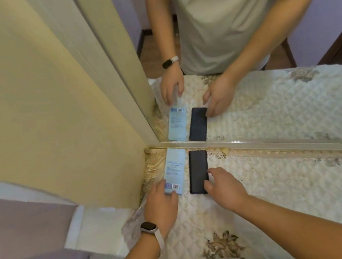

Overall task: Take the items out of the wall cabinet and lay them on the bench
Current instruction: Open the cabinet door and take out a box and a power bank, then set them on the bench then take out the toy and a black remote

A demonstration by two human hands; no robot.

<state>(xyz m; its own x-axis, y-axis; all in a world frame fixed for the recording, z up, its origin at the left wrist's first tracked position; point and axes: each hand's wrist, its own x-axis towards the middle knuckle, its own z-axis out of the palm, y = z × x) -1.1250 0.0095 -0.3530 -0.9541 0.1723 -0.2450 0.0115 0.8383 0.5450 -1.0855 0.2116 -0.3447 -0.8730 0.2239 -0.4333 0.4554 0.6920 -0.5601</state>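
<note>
A pale blue flat box (pixel 174 169) with a barcode lies on the quilted white bench cover (pixel 272 194), its far end against a mirror. My left hand (pixel 161 206), with a watch on the wrist, grips the box's near end between thumb and fingers. Just to the right lies a long black flat box (pixel 197 167), parallel to the blue one. My right hand (pixel 223 186) rests at the black box's near right edge, fingertips touching its side. Both boxes and both hands are repeated in the mirror.
A mirror (pixel 271 103) with a pale frame rail stands along the back of the bench. A cream yellow panel (pixel 44 113) rises on the left, close to the blue box. Grey-purple fabric (pixel 24 246) lies at the lower left. The quilted cover stretches away to the right.
</note>
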